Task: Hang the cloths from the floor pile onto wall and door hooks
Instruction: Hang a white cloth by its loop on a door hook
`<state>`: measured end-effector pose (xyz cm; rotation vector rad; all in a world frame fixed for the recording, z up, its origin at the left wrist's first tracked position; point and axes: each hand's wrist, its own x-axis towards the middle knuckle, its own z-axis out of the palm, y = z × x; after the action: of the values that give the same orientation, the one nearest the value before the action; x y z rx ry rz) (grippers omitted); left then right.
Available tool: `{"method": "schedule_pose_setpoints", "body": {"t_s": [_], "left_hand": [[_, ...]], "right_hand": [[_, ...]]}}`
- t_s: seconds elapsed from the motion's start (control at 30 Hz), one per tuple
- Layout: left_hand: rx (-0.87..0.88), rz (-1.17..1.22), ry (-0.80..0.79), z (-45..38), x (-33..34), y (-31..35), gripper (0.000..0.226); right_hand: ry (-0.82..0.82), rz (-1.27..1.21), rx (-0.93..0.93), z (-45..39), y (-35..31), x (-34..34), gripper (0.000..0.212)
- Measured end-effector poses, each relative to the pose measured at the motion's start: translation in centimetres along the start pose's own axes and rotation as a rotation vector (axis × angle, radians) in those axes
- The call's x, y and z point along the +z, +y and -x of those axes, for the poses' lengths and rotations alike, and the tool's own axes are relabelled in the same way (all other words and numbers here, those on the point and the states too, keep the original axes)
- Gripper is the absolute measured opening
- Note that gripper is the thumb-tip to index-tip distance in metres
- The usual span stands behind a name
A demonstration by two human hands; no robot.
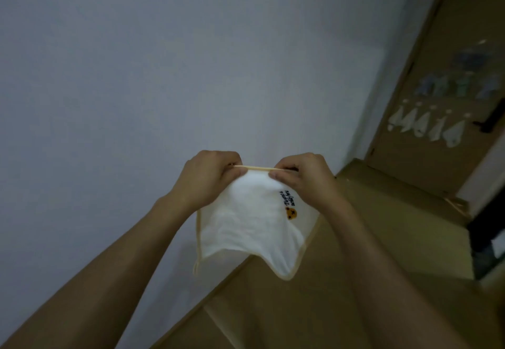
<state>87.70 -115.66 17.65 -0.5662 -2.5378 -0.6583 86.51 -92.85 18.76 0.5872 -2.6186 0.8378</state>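
Observation:
A small white cloth point(246, 228) with a yellow border and a little bear print hangs in front of the pale wall point(136, 75). My left hand point(207, 176) and my right hand point(303, 176) each pinch an end of its thin yellow hanging loop point(257, 168), stretched taut between them. The cloth droops below my hands. No hook shows on the wall near my hands. The floor pile is out of view.
At the right stands a brown door point(437, 157) with a dark handle point(489, 122). Several white cloths point(420, 127) hang on it in a row, with bluish ones point(459, 86) above. The brown floor point(382, 225) runs along the wall.

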Motion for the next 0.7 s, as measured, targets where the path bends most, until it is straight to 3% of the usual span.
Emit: {"method": "schedule_pose_setpoints", "body": {"t_s": [0.3,0.7], "left_hand": [[0.172,0.208,-0.086,-12.3,9.3,4.1,0.021],[0.342,0.380,-0.170,-31.1,20.5,4.6,0.011]], "right_hand": [[0.142,0.143,0.140,-1.1,10.1,-6.5,0.012],[0.258,0.283,0.369,-9.9,22.6,-10.5,0.018]]}}
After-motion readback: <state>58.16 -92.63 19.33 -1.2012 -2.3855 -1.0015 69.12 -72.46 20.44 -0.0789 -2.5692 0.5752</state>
